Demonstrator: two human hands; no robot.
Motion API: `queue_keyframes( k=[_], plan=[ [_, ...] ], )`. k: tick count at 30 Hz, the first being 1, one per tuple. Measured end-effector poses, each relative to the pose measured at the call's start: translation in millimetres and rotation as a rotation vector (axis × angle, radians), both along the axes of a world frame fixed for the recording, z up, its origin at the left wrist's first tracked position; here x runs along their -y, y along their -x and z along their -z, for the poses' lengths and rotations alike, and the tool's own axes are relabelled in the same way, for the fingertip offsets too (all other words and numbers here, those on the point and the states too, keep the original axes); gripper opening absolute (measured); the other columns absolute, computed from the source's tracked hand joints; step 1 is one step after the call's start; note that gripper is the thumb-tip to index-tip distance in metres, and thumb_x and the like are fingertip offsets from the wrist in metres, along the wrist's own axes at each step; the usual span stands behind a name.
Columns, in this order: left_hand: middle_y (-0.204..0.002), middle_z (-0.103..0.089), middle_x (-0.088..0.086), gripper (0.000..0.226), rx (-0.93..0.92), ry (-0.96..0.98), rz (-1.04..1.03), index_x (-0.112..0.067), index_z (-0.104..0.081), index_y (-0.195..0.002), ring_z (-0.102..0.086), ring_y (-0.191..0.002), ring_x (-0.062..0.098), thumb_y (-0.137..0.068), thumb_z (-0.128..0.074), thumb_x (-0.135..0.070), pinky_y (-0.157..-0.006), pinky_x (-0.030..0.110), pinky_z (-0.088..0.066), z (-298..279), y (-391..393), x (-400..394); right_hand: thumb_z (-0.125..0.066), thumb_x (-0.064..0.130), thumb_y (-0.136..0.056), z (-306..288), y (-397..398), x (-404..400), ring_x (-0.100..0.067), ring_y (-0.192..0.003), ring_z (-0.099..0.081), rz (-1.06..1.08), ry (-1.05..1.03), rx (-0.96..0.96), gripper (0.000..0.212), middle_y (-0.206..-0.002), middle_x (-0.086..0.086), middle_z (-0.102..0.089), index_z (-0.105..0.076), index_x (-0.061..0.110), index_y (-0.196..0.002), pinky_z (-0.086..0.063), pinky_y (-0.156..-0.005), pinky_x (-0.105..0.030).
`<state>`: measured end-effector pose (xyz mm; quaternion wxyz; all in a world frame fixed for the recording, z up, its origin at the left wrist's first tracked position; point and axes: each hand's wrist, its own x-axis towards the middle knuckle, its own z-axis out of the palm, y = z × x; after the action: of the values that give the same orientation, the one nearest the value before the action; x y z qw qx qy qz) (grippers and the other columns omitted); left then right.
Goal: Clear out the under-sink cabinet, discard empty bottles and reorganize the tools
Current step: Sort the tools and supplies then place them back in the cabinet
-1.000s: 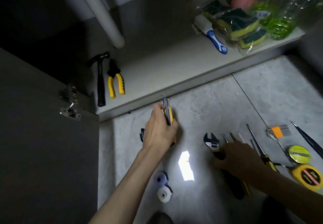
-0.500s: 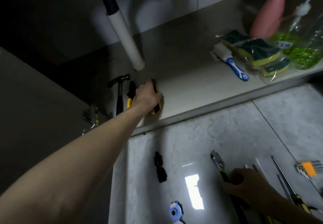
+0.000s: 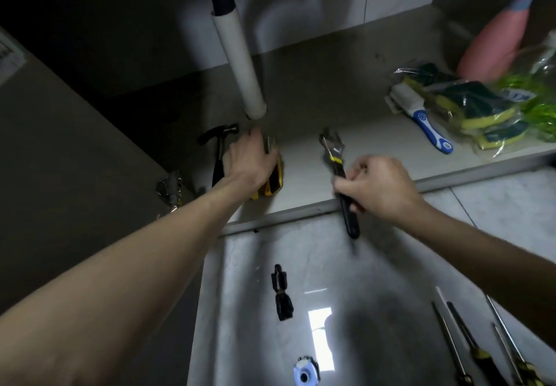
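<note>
Left hand [image 3: 251, 161] lying over yellow utility knife [image 3: 274, 179] on cabinet floor [image 3: 304, 181] beside hammer [image 3: 219, 151], grip unclear; right hand [image 3: 376, 187] gripping wrench [image 3: 340, 175] above cabinet lip; screwdrivers [image 3: 469, 346] on floor tiles left to shelve; reorganizing roughly midway.

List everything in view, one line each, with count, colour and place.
hammer: 1, black, cabinet floor, left
yellow tools: number unclear, yellow-black, under left hand
wrench: 1, black-yellow, over cabinet edge
drain pipe: 1, white, above hammer
brush: 1, white-blue, cabinet right
bagged sponges: several, green-yellow, beside brush
black clip tool: 1, floor centre
tape roll: 1, white-blue, floor bottom
screwdrivers: several, floor right
left hand: resting on yellow tools
right hand: gripping wrench
</note>
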<state>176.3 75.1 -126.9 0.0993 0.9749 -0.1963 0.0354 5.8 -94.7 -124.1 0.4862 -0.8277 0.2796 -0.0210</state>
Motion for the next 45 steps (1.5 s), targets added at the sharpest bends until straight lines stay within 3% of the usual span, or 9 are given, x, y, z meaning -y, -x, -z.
queue_keyframes(
  k=[6,9,12,19,22,26,29,32,45],
  plan=[
    [-0.135,-0.044,0.011,0.064,-0.090,0.020,-0.143,-0.018,-0.043,-0.137,-0.046,-0.123,0.034,-0.084,-0.065,-0.047,-0.090,0.043,-0.046,14.4,-1.5,-39.5,-0.076,0.045,-0.068,-2.6,-107.6,-21.7,-0.026,-0.070,-0.063,-0.044,0.314,-0.115,0.040,-0.058,-0.001,-0.061,-0.059,0.010,-0.058,-0.035,-0.054,-0.024],
    [-0.129,-0.046,0.011,0.058,-0.127,0.039,-0.156,-0.023,-0.049,-0.126,-0.055,-0.111,0.038,-0.078,-0.067,-0.051,-0.082,0.040,-0.048,18.0,-4.3,-40.1,-0.076,0.043,-0.071,7.1,-130.2,-38.3,-0.030,-0.079,-0.064,-0.070,0.323,-0.172,0.040,-0.078,-0.009,-0.065,-0.054,0.012,-0.062,-0.039,-0.061,-0.027],
    [-0.122,-0.049,0.009,0.049,-0.150,0.058,-0.195,-0.024,-0.052,-0.115,-0.058,-0.103,0.040,-0.076,-0.067,-0.050,-0.071,0.035,-0.040,19.0,-7.6,-43.0,-0.074,0.042,-0.075,16.3,-134.8,-43.5,-0.032,-0.080,-0.063,-0.068,0.318,-0.191,0.038,-0.074,-0.009,-0.060,-0.053,0.013,-0.062,-0.040,-0.061,-0.028],
    [-0.121,-0.048,0.009,0.050,-0.158,0.082,-0.242,-0.021,-0.050,-0.116,-0.057,-0.108,0.038,-0.078,-0.066,-0.050,-0.071,0.035,-0.038,23.2,-8.2,-42.6,-0.068,0.034,-0.082,16.5,-116.6,-45.7,-0.036,-0.088,-0.064,-0.085,0.331,-0.138,0.030,-0.065,-0.005,-0.051,-0.052,0.014,-0.066,-0.040,-0.065,-0.029],
    [-0.120,-0.047,0.008,0.047,-0.078,0.061,-0.228,-0.020,-0.053,-0.116,-0.050,-0.114,0.032,-0.082,-0.064,-0.051,-0.073,0.036,-0.037,24.7,-5.8,-46.4,-0.066,0.033,-0.082,23.6,-97.9,-51.3,-0.041,-0.094,-0.061,-0.122,0.400,-0.080,0.020,-0.090,-0.009,-0.056,-0.060,0.016,-0.089,-0.041,-0.068,-0.033],
    [-0.110,-0.056,0.002,0.029,-0.035,0.193,-0.139,-0.025,-0.054,-0.105,-0.056,-0.106,0.027,-0.086,-0.058,-0.046,-0.076,0.036,-0.045,16.1,1.6,-38.6,-0.065,0.033,-0.085,30.7,-76.6,-52.8,-0.042,-0.100,-0.061,-0.168,0.480,-0.070,0.042,-0.121,-0.011,-0.051,-0.058,0.012,-0.121,-0.048,-0.078,-0.040],
    [-0.097,-0.064,-0.006,0.024,-0.100,0.198,-0.042,-0.031,-0.053,-0.096,-0.063,-0.096,0.025,-0.086,-0.056,-0.053,-0.071,0.034,-0.047,11.4,12.8,-21.5,-0.065,0.036,-0.085,30.3,-68.7,-51.1,-0.040,-0.100,-0.063,-0.193,0.499,-0.052,0.045,-0.120,-0.009,-0.052,-0.057,0.014,-0.123,-0.049,-0.078,-0.040],
    [-0.099,-0.070,0.001,0.037,-0.152,0.076,-0.026,-0.030,-0.053,-0.107,-0.065,-0.097,0.032,-0.083,-0.056,-0.059,-0.073,0.036,-0.049,13.4,18.2,-8.7,-0.065,0.038,-0.085,29.0,-62.7,-50.1,-0.038,-0.099,-0.063,-0.196,0.496,-0.052,0.044,-0.114,-0.007,-0.056,-0.058,0.015,-0.122,-0.052,-0.080,-0.040],
    [-0.097,-0.066,0.009,0.031,-0.159,0.017,-0.122,-0.018,-0.064,-0.097,-0.063,-0.094,0.034,-0.084,-0.063,-0.046,-0.065,0.033,-0.041,8.6,7.8,-18.3,-0.064,0.036,-0.083,33.2,-60.3,-53.3,-0.025,-0.066,-0.049,-0.200,0.538,-0.017,0.023,-0.078,0.001,-0.055,-0.061,0.023,-0.101,-0.029,-0.049,-0.029]
  ],
)
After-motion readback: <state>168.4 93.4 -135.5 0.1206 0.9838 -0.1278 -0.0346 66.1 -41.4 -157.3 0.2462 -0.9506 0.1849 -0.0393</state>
